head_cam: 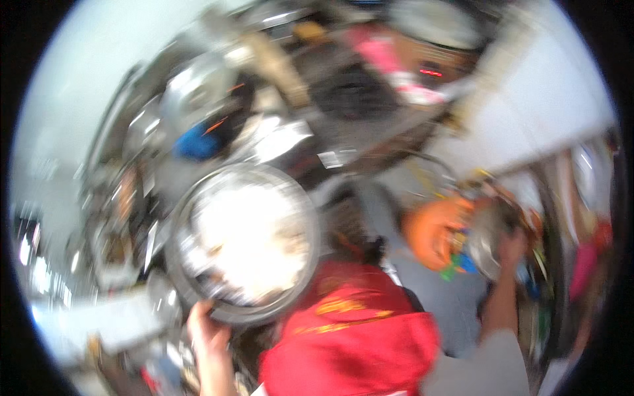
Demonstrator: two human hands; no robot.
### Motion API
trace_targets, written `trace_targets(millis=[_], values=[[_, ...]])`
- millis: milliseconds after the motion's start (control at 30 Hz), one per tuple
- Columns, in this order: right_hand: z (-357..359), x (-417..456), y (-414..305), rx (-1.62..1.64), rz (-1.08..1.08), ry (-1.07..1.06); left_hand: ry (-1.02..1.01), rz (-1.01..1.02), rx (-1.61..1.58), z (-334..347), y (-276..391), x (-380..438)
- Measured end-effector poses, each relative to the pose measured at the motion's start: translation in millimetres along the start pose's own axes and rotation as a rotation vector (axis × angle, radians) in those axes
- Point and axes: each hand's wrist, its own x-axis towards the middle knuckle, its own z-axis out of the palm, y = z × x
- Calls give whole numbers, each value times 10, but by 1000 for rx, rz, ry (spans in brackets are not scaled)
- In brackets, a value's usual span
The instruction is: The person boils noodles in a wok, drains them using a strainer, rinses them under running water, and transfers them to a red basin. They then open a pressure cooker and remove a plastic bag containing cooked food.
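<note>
My left hand [210,329] grips the lower rim of a large round metal bowl [309,218], whose pale contents are washed out by glare. Off to the right, my right hand [512,247] is closed on what looks like a round metal lid or pan [484,242], blurred by motion. An orange container or bag [433,232] lies just left of that metal piece, with small blue and green items by it. A red apron [356,336] with yellow writing covers my front between the two arms.
A cluttered counter runs along the upper left, with metal pots [195,91], a blue item [198,142] and a dark stovetop [351,91]. A cooker [431,44] with a red display stands at the top right. Grey floor [441,302] shows at lower right.
</note>
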Motion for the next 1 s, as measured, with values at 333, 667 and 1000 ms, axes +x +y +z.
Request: trace_targets(millis=[333, 667, 1000], values=[[-370, -2625, -3683, 563, -1721, -372, -152, 155, -234, -279, -1, 228], [793, -4629, -5998, -94, -2101, -517, -12, 167, -453, -1215, 228, 1033], [1302, -5935, -6580, 1, -2132, -1070, 105, 110, -587, -1716, 576, 1862]])
